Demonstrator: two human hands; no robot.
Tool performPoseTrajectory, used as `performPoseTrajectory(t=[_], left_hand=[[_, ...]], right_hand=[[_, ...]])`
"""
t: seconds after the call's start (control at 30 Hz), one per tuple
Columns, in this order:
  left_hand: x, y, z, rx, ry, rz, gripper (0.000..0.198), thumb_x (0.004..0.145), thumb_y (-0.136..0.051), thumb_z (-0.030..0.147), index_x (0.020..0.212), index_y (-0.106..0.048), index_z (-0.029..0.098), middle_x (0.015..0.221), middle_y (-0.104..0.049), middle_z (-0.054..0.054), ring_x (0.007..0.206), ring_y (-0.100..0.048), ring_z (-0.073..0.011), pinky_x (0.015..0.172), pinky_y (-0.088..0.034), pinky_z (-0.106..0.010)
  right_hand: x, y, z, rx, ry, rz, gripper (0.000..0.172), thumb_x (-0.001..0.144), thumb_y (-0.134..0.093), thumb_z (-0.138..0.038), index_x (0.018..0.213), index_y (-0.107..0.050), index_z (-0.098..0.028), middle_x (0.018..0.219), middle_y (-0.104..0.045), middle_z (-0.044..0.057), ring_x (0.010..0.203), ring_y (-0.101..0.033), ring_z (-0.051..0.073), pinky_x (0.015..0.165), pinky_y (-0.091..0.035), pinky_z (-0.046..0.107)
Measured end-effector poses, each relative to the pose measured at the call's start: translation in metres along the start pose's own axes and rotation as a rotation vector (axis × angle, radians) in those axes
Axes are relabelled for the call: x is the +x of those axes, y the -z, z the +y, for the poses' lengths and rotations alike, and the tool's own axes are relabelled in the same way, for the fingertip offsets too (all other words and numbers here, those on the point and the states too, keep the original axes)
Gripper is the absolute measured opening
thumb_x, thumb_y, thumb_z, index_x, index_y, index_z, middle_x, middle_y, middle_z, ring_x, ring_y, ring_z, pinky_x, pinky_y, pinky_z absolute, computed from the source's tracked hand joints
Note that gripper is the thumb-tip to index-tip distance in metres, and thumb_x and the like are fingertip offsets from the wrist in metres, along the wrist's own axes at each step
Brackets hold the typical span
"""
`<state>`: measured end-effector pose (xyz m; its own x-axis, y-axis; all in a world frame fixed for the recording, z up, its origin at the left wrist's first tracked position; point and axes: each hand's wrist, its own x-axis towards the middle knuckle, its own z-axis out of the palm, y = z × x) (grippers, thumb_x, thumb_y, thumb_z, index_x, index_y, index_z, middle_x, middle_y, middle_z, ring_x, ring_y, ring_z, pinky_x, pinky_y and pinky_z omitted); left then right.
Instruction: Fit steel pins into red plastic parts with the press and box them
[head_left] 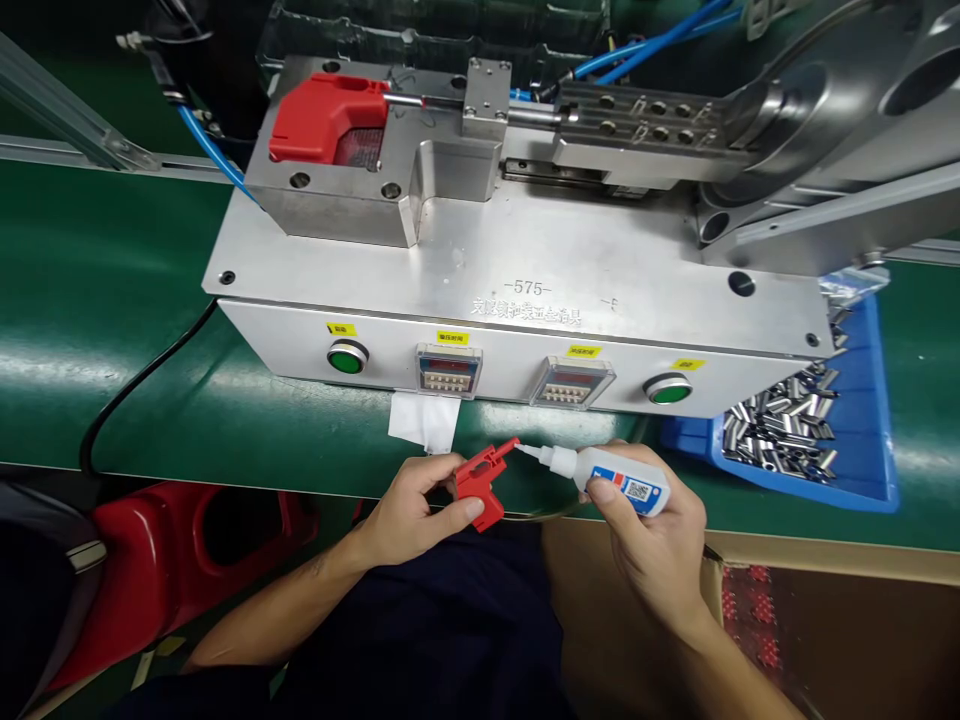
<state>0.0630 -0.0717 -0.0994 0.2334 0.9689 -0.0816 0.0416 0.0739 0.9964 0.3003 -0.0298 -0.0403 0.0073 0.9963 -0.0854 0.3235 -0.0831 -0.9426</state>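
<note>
My left hand (pixel 420 508) grips a red plastic part (pixel 480 492) with a thin stem pointing up to the right, in front of the bench edge. In my right hand (pixel 660 540) is a white glue bottle (pixel 624 482) with a blue label, lying nearly level. Its narrow nozzle points left, and the tip is at the end of the red stem; whether they touch I cannot tell. Another red plastic part (pixel 330 115) lies in the metal block of the press fixture (pixel 465 230), with a metal rod reaching into its right side.
A blue bin (pixel 862 420) of small metal tubes stands to the right. Green buttons (pixel 347 357) and two counters (pixel 448 372) line the fixture's front. White paper (pixel 424 420) lies before it. A red stool (pixel 150 560) is at lower left, a cardboard box (pixel 825 562) at lower right.
</note>
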Motion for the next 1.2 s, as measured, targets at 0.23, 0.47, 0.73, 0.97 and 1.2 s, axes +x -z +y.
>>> performPoseTrajectory(t=[0.23,0.47,0.73,0.97,1.2], left_hand=[[0.0004,-0.0005,0.0018,0.003,-0.014,0.006,0.035,0.098,-0.066,0.046,0.081,-0.065,0.016,0.071,-0.064,-0.002,0.063,-0.056,-0.0134,0.062,-0.048,-0.024],[0.0008,-0.0001,0.0017,0.018,-0.005,0.007,0.036,0.097,-0.065,0.047,0.08,-0.065,0.016,0.07,-0.063,-0.001,0.062,-0.054,-0.0133,0.061,-0.047,-0.024],[0.0012,0.0002,0.0016,-0.01,-0.021,-0.006,0.031,0.098,-0.067,0.042,0.081,-0.065,0.015,0.071,-0.062,0.0,0.063,-0.055,-0.0126,0.062,-0.046,-0.022],[0.0014,-0.0008,0.0021,-0.016,-0.02,-0.001,0.032,0.098,-0.067,0.043,0.082,-0.065,0.016,0.071,-0.062,0.0,0.063,-0.055,-0.0128,0.062,-0.046,-0.022],[0.0009,-0.0007,0.0,-0.029,-0.032,-0.001,0.029,0.098,-0.068,0.039,0.081,-0.063,0.016,0.07,-0.06,0.001,0.063,-0.053,-0.0118,0.062,-0.045,-0.021]], right_hand=[[0.0008,-0.0004,-0.0044,-0.035,0.054,-0.005,0.038,0.09,-0.077,-0.059,0.087,-0.075,-0.021,0.069,-0.065,0.002,0.058,-0.054,0.015,0.052,-0.044,0.026],[0.0011,-0.0013,-0.0089,-0.082,0.089,-0.032,0.039,0.092,-0.074,-0.06,0.087,-0.075,-0.021,0.073,-0.069,0.004,0.06,-0.059,0.017,0.055,-0.05,0.028],[0.0012,-0.0018,-0.0092,-0.077,0.126,-0.032,0.035,0.093,-0.075,-0.056,0.088,-0.076,-0.022,0.072,-0.069,0.003,0.059,-0.059,0.017,0.054,-0.05,0.028],[0.0001,-0.002,-0.0089,-0.095,0.105,-0.035,0.035,0.093,-0.074,-0.056,0.089,-0.074,-0.021,0.074,-0.07,0.004,0.061,-0.059,0.017,0.056,-0.051,0.029],[-0.0007,-0.0042,-0.0079,-0.026,0.129,-0.088,0.032,0.093,-0.075,-0.053,0.089,-0.074,-0.022,0.077,-0.071,0.004,0.064,-0.061,0.017,0.059,-0.051,0.029]])
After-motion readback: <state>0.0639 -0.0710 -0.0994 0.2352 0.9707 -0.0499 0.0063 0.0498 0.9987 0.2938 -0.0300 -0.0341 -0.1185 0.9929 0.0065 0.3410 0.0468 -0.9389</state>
